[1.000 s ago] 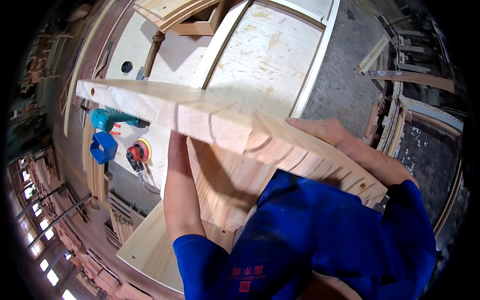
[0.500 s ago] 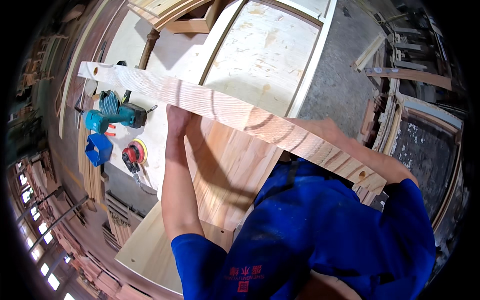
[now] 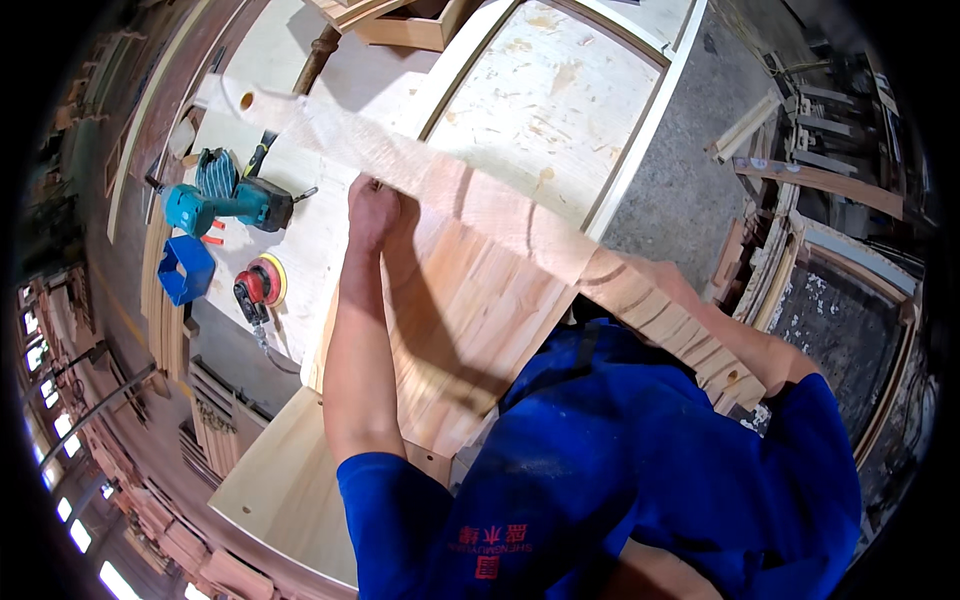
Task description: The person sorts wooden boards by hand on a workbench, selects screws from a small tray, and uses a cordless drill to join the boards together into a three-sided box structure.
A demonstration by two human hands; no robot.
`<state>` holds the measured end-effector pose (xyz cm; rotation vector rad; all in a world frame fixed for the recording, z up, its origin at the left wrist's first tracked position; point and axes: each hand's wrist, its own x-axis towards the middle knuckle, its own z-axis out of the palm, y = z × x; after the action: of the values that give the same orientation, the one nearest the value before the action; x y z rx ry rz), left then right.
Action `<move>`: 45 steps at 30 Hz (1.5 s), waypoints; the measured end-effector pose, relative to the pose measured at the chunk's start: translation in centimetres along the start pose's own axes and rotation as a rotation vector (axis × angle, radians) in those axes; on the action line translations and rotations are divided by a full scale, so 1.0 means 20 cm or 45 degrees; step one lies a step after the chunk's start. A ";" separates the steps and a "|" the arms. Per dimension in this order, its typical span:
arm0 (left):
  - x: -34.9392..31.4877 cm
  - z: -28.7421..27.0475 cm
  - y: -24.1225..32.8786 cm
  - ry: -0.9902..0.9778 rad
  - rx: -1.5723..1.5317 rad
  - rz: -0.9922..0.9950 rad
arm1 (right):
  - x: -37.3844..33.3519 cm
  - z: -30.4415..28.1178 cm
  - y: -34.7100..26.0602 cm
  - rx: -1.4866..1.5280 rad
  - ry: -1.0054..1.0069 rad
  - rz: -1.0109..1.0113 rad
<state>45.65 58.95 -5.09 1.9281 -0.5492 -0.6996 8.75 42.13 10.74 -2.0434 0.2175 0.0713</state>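
A long pale wooden board [image 3: 480,200] with striped grain slants across the middle in front of me, a round dark spot near each end. Its left part is blurred. My left hand [image 3: 374,208] is closed at the board's near edge, left of its middle. Behind the right half, my right hand [image 3: 662,282] grips the board from the far side, its fingers mostly hidden. Below the board lies a wide, striped wooden panel [image 3: 470,310], partly in shadow. Close to my body, another light wooden panel [image 3: 290,490] sits at the lower left.
On the pale bench [image 3: 310,260] to the left are a teal cordless drill [image 3: 230,207], a blue open box [image 3: 186,270] and a red sander [image 3: 262,282] with a hose. A white-edged frame [image 3: 640,150] lies ahead. Wooden frames [image 3: 850,290] stand right, past the grey floor [image 3: 650,210].
The board's left end has swung away from me and a little right, while its right end has shifted slightly nearer. My left hand has moved farther forward with it.
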 end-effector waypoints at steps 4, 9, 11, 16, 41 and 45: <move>0.00 0.01 -0.02 0.064 0.197 -0.093 | 0.04 0.03 0.05 -0.027 -0.030 0.068; 0.02 -0.02 0.04 -0.045 0.219 -0.052 | -0.01 0.03 0.04 0.081 -0.031 0.177; 0.02 -0.04 0.01 -0.021 0.199 -0.055 | 0.01 0.01 -0.01 0.010 -0.027 0.097; 0.00 -0.03 0.02 0.029 0.091 0.024 | 0.02 0.02 0.01 -0.096 -0.005 -0.010; 0.01 -0.03 -0.08 0.079 0.215 0.072 | 0.09 0.09 0.08 -0.182 -0.059 0.045; 0.03 -0.05 -0.13 0.100 0.402 0.146 | 0.13 0.17 0.12 -0.114 -0.031 0.095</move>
<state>47.08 60.32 -7.24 2.1849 -0.7506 -0.4828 11.01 43.73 6.80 -2.1221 0.2792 0.1548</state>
